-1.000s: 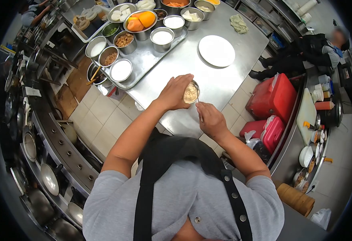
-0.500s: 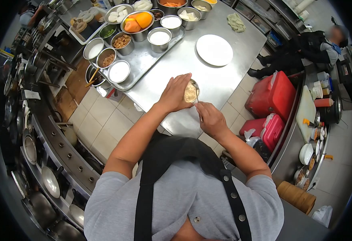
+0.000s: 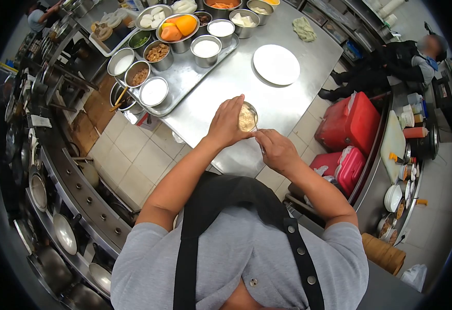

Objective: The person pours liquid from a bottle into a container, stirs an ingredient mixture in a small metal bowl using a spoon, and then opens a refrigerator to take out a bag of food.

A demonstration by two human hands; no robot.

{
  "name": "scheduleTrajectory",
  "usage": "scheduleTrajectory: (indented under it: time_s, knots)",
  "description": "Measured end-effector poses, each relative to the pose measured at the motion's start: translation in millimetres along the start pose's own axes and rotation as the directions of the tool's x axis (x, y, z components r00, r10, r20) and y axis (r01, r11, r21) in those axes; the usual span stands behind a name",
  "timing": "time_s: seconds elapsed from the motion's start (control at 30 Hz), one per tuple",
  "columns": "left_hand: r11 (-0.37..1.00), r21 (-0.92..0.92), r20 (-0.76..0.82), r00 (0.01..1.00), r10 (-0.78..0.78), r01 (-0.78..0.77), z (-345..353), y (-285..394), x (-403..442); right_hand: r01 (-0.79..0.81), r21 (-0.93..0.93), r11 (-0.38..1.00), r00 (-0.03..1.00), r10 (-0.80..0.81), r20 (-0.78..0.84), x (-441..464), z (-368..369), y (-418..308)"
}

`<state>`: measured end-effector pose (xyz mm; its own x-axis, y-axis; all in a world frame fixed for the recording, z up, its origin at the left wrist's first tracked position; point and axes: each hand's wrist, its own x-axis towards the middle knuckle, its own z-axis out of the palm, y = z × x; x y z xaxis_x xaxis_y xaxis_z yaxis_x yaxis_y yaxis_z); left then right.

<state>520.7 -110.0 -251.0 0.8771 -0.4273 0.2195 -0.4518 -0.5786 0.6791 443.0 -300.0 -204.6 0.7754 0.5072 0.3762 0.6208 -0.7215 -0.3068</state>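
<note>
A small round metal bowl (image 3: 256,114) holds a pale, crumbly yellowish food (image 3: 246,118) over the near part of the steel table (image 3: 205,124). Around its left side my left hand (image 3: 227,121) is wrapped, thumb toward me. My right hand (image 3: 276,151) grips the handle of a thin metal spoon (image 3: 257,126) at the near right of the bowl. The spoon's head sits in the food and is mostly hidden. Beyond the bowl lies a white plate (image 3: 276,64).
A metal tray (image 3: 197,80) at the left carries several bowls of ingredients. A crumpled green cloth (image 3: 304,29) lies at the back. Red coolers (image 3: 347,121) stand on the right. One person (image 3: 406,59) is at the far right, another (image 3: 40,18) at the top left.
Both hands and the bowl have shifted very slightly to the right. My right hand stays on the spoon, whose handle has tilted a little.
</note>
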Motion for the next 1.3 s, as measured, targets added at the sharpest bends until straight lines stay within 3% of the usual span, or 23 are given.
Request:
scheduleTrajectory:
  time_s: [0.2, 0.3, 0.4, 0.53, 0.57, 0.67, 0.87, 0.97, 1.07, 1.17, 1.3]
  knots:
    - [0.997, -0.033, -0.132, 0.988, -0.075, 0.071, 15, 3, -2, -0.141, 0.120, 0.983, 0.956, 0.167, -0.241, -6, 17, -18]
    - [0.990, -0.065, -0.155, 0.979, -0.135, 0.126, 19, 8, -3, -0.171, 0.155, 0.973, 0.939, 0.208, -0.273, -10, 23, -26]
    - [0.994, 0.000, -0.110, 0.988, -0.108, 0.109, 13, 7, -2, -0.121, 0.131, 0.984, 0.940, 0.156, -0.303, -9, 23, -22]
    - [0.996, 0.080, 0.125, 0.991, 0.039, -0.050, -9, -5, 7, -0.082, 0.066, 0.994, 0.963, 0.096, -0.252, -3, 14, -15]
    - [0.994, 0.030, 0.142, 0.985, 0.101, -0.107, -10, -11, 10, -0.079, 0.047, 0.996, 0.968, 0.087, -0.236, -2, 12, -13]
    - [0.994, -0.085, 0.186, 0.979, 0.078, -0.063, -16, -13, 15, -0.076, 0.011, 0.997, 0.970, 0.076, -0.232, -5, 15, -12]
    - [0.990, -0.122, 0.013, 0.998, -0.068, 0.069, 1, -1, 5, -0.129, 0.047, 0.990, 0.953, 0.137, -0.269, -14, 24, -24]
    - [0.997, -0.066, -0.001, 0.999, -0.049, 0.048, 4, -4, 5, -0.096, 0.069, 0.993, 0.953, 0.111, -0.282, -10, 20, -20]
    - [0.995, -0.071, 0.046, 0.996, 0.075, -0.072, -8, -8, 9, -0.096, 0.058, 0.994, 0.950, 0.109, -0.292, -7, 18, -12]
    - [0.992, -0.126, 0.156, 0.987, 0.029, -0.009, -11, -17, 9, -0.077, 0.047, 0.996, 0.959, 0.086, -0.270, -10, 21, -16]
    - [0.986, -0.164, 0.162, 0.987, 0.018, 0.009, -10, -23, 8, -0.058, 0.094, 0.994, 0.953, 0.083, -0.292, -9, 16, -19]
